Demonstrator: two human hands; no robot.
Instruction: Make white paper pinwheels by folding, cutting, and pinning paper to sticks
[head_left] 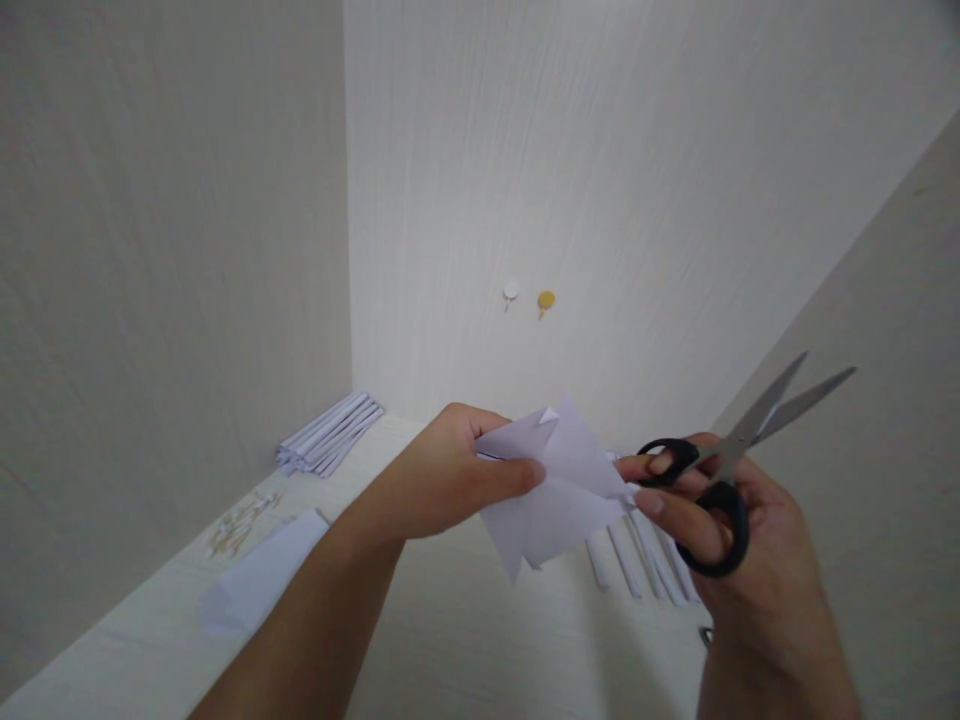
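My left hand (465, 475) pinches a piece of folded white paper (570, 490), thumb on top and the fingers hidden beneath it. Several pointed flaps stick out from the paper, and creases cross it. Around my right hand's (750, 520) thumb and fingers sit the black handles of a pair of scissors (742, 440). Their blades are parted and point up and to the right, away from the paper. The thumb and a fingertip of the same hand are at the paper's right corner.
Rolled paper sticks (330, 435) are stacked at the back left, and more paper rolls (652, 560) lie under my right hand. Cotton swabs (244, 522) and white paper sheets (262, 575) lie at left. A white hook (511, 293) and a yellow hook (547, 300) are on the back wall.
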